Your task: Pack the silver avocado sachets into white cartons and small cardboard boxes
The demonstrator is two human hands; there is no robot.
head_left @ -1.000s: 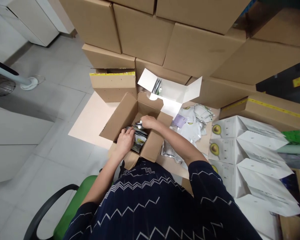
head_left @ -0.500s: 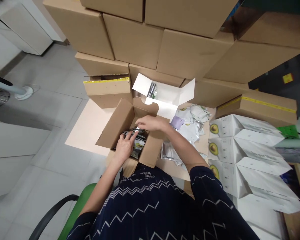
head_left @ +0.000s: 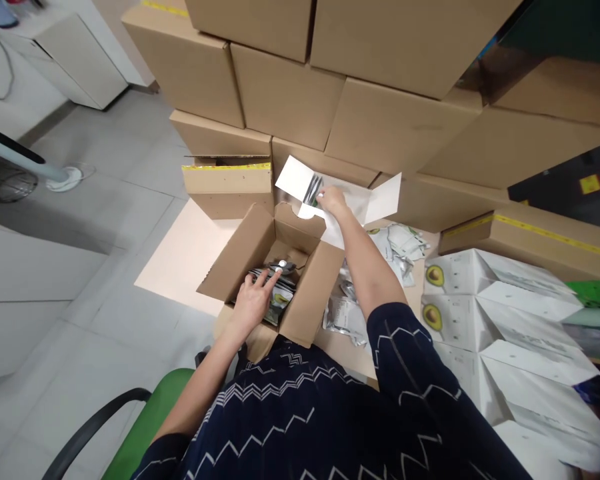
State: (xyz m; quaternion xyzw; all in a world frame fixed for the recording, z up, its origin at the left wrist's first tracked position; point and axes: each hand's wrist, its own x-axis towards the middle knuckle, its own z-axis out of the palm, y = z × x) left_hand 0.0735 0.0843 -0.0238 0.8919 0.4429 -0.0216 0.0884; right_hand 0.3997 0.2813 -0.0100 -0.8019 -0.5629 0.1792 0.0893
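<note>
Pouches (head_left: 281, 300) stood packed on edge in the carton (head_left: 313, 293), bunched toward the end nearest the person, and a few more dark ones leaned at the left end of the white box (head_left: 383, 197) just beyond. The left hand (head_left: 253, 303) lay across the tops of the carton lot, fingers a bit spread and not wrapped round anything, so more steadying than clutching if you ask me. The right hand (head_left: 333, 200) was over in the white box, fingers bent in and bunched right at the pouches there. Something white showed by its fingertips, but the hand covered too much, so honestly couldn't tell if it had a grip.

As for handling, they looked light and soft to me, shiny film that'd probably slide on its neighbours and fold if you pushed on the flat part. Not fragile I'd guess, though a hard squeeze in the middle could make one bulge or crease. Best hold was surely the white caps (head_left: 283, 264) poking up, which looked like the only stiff bit, or else a pinch on the top edge with the thumb on one face. Grabbing by a corner seemed iffy, slick as they looked. The loose packets (head_left: 405, 241) heaped beside the carton looked flatter and just as slippery.
</note>
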